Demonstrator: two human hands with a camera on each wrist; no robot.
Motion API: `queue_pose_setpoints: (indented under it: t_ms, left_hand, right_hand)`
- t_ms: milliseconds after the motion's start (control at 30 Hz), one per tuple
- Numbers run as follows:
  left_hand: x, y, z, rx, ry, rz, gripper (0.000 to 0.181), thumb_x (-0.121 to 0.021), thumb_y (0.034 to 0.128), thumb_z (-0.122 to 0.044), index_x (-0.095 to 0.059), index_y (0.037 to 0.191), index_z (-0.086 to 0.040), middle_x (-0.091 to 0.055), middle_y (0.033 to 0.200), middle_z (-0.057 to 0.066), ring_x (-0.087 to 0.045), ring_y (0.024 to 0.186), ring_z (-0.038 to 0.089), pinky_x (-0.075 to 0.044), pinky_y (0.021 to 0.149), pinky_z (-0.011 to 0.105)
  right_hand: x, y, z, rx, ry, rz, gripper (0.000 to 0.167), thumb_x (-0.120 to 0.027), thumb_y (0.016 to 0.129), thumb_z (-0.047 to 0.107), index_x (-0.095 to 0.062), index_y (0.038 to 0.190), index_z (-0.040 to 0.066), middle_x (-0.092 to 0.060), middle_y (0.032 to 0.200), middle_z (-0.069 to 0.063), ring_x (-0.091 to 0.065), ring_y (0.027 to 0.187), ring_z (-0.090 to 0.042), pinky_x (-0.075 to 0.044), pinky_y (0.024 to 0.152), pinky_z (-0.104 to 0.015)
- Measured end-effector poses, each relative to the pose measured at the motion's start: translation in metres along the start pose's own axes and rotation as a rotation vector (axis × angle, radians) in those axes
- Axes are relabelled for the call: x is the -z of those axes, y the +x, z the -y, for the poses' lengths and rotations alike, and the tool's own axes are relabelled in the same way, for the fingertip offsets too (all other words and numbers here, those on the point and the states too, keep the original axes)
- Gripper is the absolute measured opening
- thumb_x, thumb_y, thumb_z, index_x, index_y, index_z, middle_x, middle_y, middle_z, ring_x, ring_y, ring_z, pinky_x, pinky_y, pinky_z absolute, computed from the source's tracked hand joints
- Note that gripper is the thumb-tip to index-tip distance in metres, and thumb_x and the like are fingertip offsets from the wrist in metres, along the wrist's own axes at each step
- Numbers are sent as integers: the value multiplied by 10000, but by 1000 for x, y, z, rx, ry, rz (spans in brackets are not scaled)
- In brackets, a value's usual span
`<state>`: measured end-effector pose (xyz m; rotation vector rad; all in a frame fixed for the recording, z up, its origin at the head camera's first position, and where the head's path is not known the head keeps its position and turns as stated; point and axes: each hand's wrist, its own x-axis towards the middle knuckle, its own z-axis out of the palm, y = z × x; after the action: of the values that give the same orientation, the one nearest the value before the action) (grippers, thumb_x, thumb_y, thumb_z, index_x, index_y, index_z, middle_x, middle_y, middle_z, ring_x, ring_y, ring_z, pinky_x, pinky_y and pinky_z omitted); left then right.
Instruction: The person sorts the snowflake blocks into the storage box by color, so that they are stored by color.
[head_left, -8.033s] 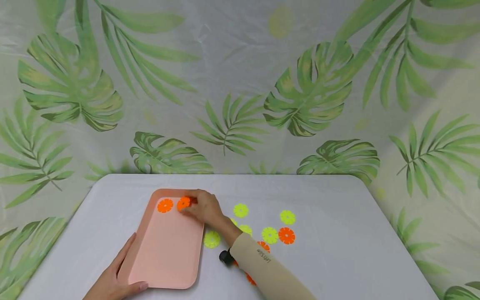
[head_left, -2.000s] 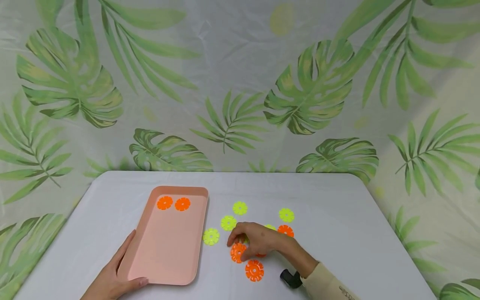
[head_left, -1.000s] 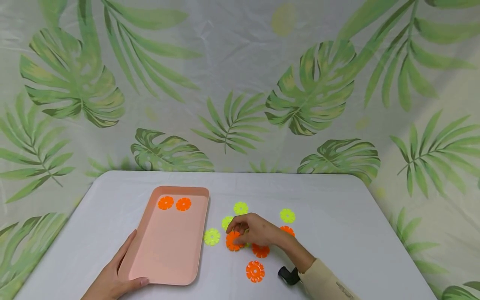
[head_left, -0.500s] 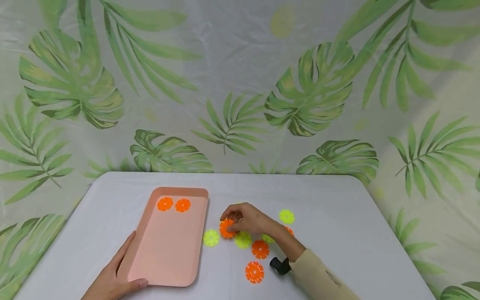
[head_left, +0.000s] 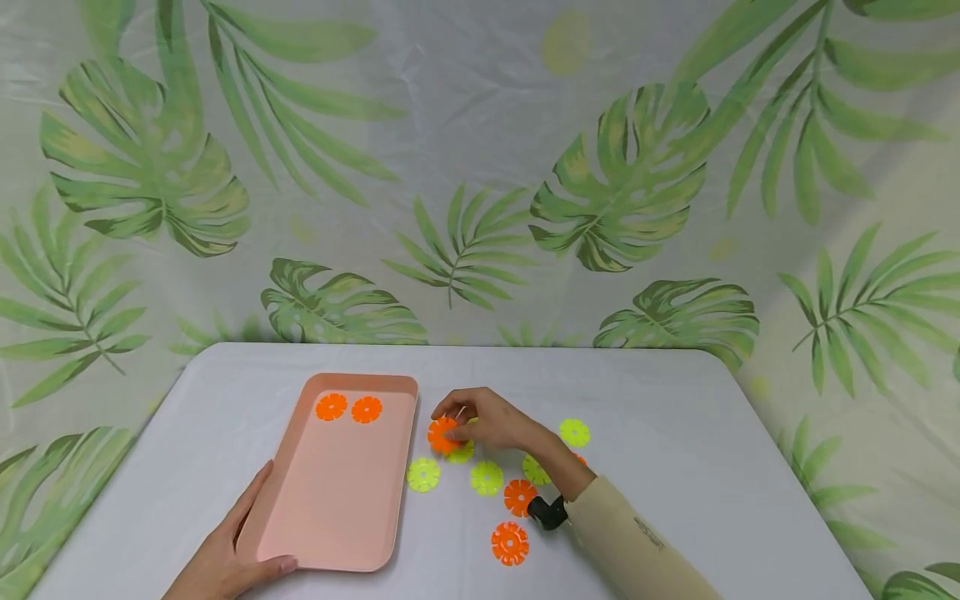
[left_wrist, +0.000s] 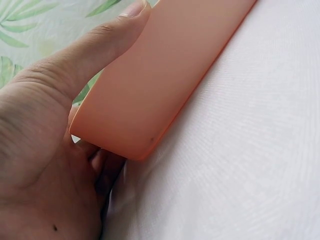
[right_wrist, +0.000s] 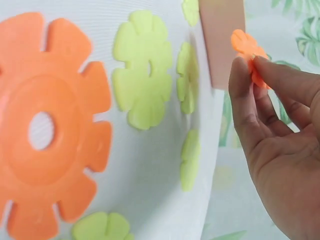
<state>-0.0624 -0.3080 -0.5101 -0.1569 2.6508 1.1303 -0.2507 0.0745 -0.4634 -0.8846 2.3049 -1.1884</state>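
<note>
Your R hand (head_left: 486, 419) pinches an orange notched round plastic disc (head_left: 442, 437) over the white bench (head_left: 675, 500), near the pink rect. tray (head_left: 330, 492) your L hand (head_left: 225, 560) grips, but a loose pinch cd drop it on yellow-green notched discs (head_left: 487, 478).

A white-covered bench (head_left: 675, 467) bore a pink tray (head_left: 322, 492) towards the left; right of it, yellow-green notched discs (head_left: 487, 478) and orange notched discs (head_left: 510, 557) lay scattered.

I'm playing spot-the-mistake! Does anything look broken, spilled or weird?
A tiny dark speck low on the pink tray, near its corner: odd on a plain side. I can't tell whether it's dirt or damage. Nothing else stands out.
</note>
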Motion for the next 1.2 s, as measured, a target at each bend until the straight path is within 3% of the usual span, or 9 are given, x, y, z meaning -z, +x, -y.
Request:
queue_pose_setpoints:
  t_ms: [533,767,900,1200]
  left_hand:
    - [2,1,-2,10,-30,22,1194,-836,864,-444,80,1625,-528,-154,1756,111,-335,1197,-158,-463,913,247]
    - [2,1,-2,16,-34,28,1200,-838,862,-446,86,1623,-529,-146,1758,100,-308,1195,-187,-462,925,252]
    - [2,2,-3,24,-30,32,1199,-835,863,-453,92,1619,-536,-144,1758,110,-327,1216,-142,-465,941,288]
    - [2,1,-1,8,5,13,1222,-850,846,-465,88,1627,-521,-178,1752,110,-337,1191,-175,-463,907,212]
  right_hand:
    - [-2,22,10,32,9,-67,256,-773,932,72,-763,1172,161,-711,1094,-60,-619,889,-131,-526,787,-215]
    - [-5,33,20,33,14,-121,278,-750,937,26,-749,1189,143,-712,1139,-61,-627,937,-143,-528,859,-229]
    - [-5,40,23,31,-13,-130,269,-746,942,27,-748,1185,143,-712,1137,-52,-624,949,-136,-530,873,-221]
    - [-7,55,25,22,-46,-135,255,-750,941,34,-755,1174,137,-725,1133,-47,-617,942,-137,-528,875,-231]
